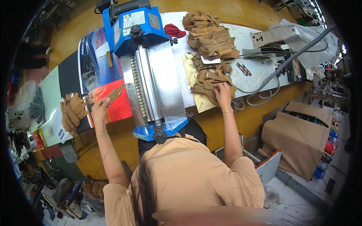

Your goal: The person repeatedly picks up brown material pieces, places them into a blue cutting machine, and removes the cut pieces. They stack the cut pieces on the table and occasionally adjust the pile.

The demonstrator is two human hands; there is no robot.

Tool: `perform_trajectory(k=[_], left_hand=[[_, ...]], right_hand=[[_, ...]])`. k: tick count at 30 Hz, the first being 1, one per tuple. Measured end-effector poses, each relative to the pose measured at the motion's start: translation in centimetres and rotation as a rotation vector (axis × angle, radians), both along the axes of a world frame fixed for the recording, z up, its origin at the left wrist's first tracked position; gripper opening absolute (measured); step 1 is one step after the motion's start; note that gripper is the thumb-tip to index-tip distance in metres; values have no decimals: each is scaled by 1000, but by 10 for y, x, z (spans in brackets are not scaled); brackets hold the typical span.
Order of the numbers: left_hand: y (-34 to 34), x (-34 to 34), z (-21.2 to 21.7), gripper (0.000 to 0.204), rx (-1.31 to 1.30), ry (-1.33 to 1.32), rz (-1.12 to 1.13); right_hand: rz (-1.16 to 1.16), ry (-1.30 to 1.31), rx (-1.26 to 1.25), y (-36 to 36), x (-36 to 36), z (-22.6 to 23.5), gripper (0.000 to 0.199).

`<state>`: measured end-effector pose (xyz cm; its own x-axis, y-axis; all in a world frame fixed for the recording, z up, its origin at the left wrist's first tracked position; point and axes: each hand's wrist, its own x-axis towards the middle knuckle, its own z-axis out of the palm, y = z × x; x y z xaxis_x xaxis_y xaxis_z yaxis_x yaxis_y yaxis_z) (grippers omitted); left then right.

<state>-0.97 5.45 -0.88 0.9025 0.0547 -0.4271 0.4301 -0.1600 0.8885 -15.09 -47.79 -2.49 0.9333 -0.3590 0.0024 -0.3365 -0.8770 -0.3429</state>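
My left hand (100, 109) holds a thin brown cut piece (115, 94) left of a blue machine with steel rollers (151, 81). A fanned pile of the same brown pieces (73, 111) lies just left of that hand. My right hand (223, 94) rests on a loose heap of brown pieces (211, 84) to the right of the machine, fingers curled around one of them. Further back lie bundles of brown pieces tied with bands (211, 37).
The yellow-edged workbench (245, 115) carries a red and blue printed sheet (94, 64), a red cloth (174, 30), small pens (243, 69), a grey hose (286, 62) and a plastic-covered device (301, 39). Brown sheet material (298, 141) stands at the right.
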Motion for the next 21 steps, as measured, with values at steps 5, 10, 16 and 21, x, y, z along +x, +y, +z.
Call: perform_trajectory(k=[5,10,16,21], left_hand=[[22,11,-2,21,44,-51,61],[43,21,-26,22,-8,-83,35],[59,27,-76,20,243,88,72],[64,24,-84,29,647,60,-37]], right_hand=[[73,-4,-101,-5,-1,-4,21],[164,-20,-65,-9,3,-6,18],[215,80,-113,-10,9,6,17],[223,129,-85,-9,10,27,17]])
